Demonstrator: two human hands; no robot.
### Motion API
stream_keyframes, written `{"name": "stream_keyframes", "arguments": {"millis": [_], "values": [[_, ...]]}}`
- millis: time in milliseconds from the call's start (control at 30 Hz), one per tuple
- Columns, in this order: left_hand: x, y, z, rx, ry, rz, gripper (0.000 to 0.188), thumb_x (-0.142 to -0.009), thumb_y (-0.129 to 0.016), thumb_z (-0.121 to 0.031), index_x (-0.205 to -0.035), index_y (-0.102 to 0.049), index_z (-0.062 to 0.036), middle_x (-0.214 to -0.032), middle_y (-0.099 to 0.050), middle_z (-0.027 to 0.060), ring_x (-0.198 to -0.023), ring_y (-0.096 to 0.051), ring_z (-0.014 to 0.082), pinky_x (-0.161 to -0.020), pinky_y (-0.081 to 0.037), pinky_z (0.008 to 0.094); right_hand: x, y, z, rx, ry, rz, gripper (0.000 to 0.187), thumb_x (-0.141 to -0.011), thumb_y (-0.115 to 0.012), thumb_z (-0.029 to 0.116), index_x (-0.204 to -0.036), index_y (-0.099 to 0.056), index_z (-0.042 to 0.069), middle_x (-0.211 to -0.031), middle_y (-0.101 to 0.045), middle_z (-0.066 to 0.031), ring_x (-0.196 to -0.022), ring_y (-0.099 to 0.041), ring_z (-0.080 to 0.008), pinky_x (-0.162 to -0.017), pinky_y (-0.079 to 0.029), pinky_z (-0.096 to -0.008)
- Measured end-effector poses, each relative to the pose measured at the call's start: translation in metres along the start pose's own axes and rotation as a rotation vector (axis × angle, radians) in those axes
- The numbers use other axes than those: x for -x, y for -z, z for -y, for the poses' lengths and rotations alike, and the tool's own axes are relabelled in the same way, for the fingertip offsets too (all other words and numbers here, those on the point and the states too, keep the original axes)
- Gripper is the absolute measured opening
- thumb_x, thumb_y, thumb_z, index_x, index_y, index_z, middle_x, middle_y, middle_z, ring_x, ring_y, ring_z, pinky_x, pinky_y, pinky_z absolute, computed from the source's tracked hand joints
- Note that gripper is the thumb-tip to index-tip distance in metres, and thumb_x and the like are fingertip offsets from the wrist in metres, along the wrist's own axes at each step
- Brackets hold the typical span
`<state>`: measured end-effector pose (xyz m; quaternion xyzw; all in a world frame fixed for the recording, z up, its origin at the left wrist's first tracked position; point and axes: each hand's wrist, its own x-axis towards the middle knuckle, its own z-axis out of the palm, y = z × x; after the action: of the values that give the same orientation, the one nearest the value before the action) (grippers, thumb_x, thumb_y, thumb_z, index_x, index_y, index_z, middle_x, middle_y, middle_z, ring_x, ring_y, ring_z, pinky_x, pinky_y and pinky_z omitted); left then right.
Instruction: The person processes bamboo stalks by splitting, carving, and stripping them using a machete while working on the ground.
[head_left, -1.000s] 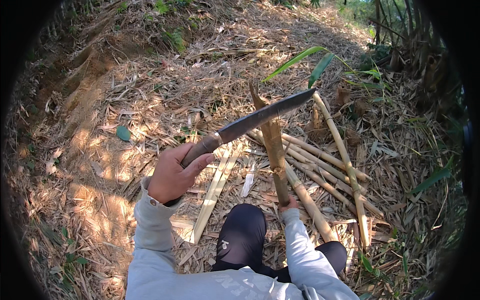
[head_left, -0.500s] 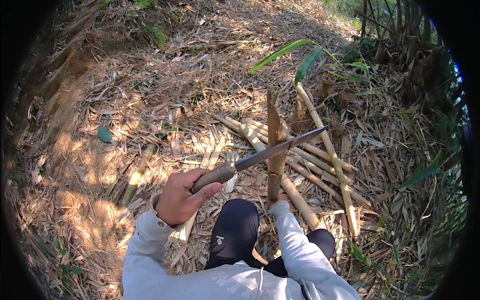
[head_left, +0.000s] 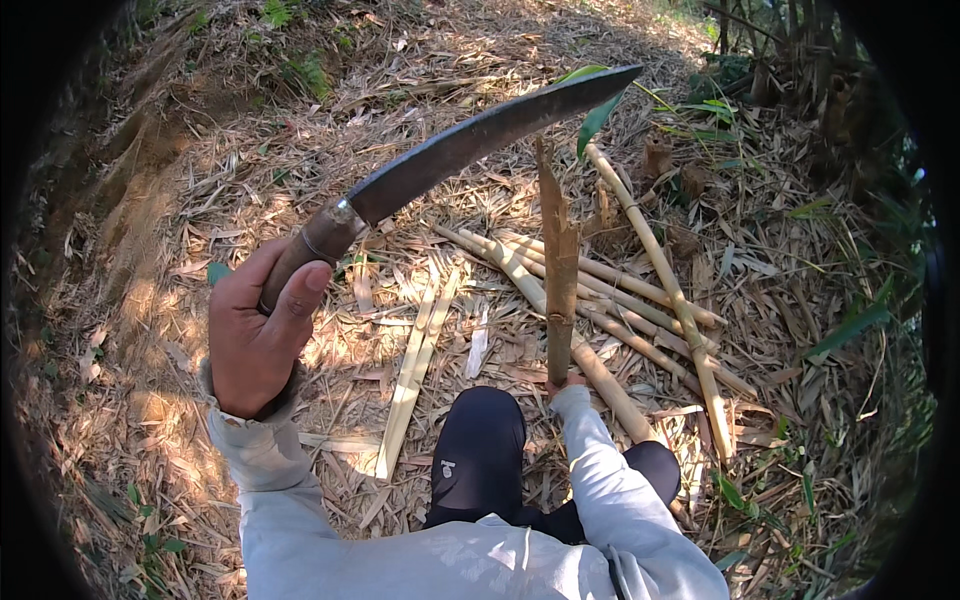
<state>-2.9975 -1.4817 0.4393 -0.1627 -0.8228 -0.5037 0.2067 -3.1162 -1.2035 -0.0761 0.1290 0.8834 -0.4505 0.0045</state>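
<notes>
Machete with dark curved metal blade and brown wooden handle (head_left: 430, 163): your left hand (head_left: 250, 345) has its fingers wrapped round the handle, blade slanting up and away to the right. Your right hand (head_left: 567, 383) looks closed round the lower end of a brown, jagged-topped piece of split bamboo (head_left: 562, 290), held roughly upright; grey sleeve (head_left: 590, 440) hides part of that grip. Blade appears just beyond the bamboo's top; true gap, can't tell.

Main risk, my judgement: a stroke glancing off the ragged edge could run down toward your bare right fingers, directly below. A stray low swing could reach your black-trousered knee (head_left: 480, 450), nearer you and between both hands. A slack hold might let the blade twist; dry bamboo could throw splinters.

Surface: ground under tan dry leaf litter (head_left: 300, 150), uneven, possibly slippery. Pale split bamboo strips (head_left: 420, 370) lie between your two sets of fingers. Straw-coloured round bamboo poles (head_left: 640, 290) lie crossed, beyond and right of your right fingers; could roll underfoot.

Room: outdoors. Brown earth bank (head_left: 130, 160) beyond and left of your left fingers, shaded stems (head_left: 780, 70) far beyond your right ones.
</notes>
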Motion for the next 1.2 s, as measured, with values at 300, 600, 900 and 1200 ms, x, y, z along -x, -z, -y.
{"name": "stream_keyframes", "arguments": {"millis": [300,600,900,1200], "values": [[0.004,-0.041,0.023,-0.190,-0.094,0.010,0.030,-0.090,-0.072,-0.024,-0.103,-0.066,0.0015,-0.067,-0.060,0.0015,-0.061,-0.051,0.0061,-0.056,-0.041,0.0228,0.005,0.024,-0.002,-0.017,0.030,-0.011,0.041,-0.072,-0.079,0.030,-0.102,-0.068,0.004,-0.094,-0.070,-0.0200,-0.093,-0.067,-0.0357,-0.082,-0.054,-0.0408],[0.000,-0.053,0.026,-0.233,-0.111,0.043,0.027,-0.089,-0.072,-0.022,-0.102,-0.066,0.0011,-0.065,-0.059,0.0020,-0.057,-0.050,0.0076,-0.054,-0.040,0.0235,-0.005,0.016,-0.014,-0.003,0.033,0.015,0.038,-0.072,-0.078,0.029,-0.101,-0.068,0.006,-0.095,-0.071,-0.0181,-0.093,-0.067,-0.0348,-0.082,-0.053,-0.0399],[-0.007,-0.058,0.032,-0.257,-0.154,-0.008,0.025,-0.089,-0.072,-0.023,-0.099,-0.066,-0.0003,-0.063,-0.059,0.0034,-0.056,-0.052,0.0070,-0.052,-0.040,0.0244,-0.006,0.018,-0.011,-0.006,0.024,0.017,0.039,-0.073,-0.078,0.030,-0.101,-0.069,0.005,-0.096,-0.070,-0.0188,-0.094,-0.067,-0.0353,-0.083,-0.053,-0.0403],[-0.007,-0.074,0.053,-0.185,-0.068,0.006,0.023,-0.090,-0.070,-0.019,-0.102,-0.065,-0.0002,-0.065,-0.059,0.0006,-0.058,-0.050,0.0051,-0.054,-0.039,0.0222,-0.010,0.019,-0.014,-0.010,0.047,0.002,0.041,-0.073,-0.079,0.031,-0.103,-0.067,0.005,-0.095,-0.070,-0.0185,-0.094,-0.067,-0.0361,-0.083,-0.053,-0.0414]]}}
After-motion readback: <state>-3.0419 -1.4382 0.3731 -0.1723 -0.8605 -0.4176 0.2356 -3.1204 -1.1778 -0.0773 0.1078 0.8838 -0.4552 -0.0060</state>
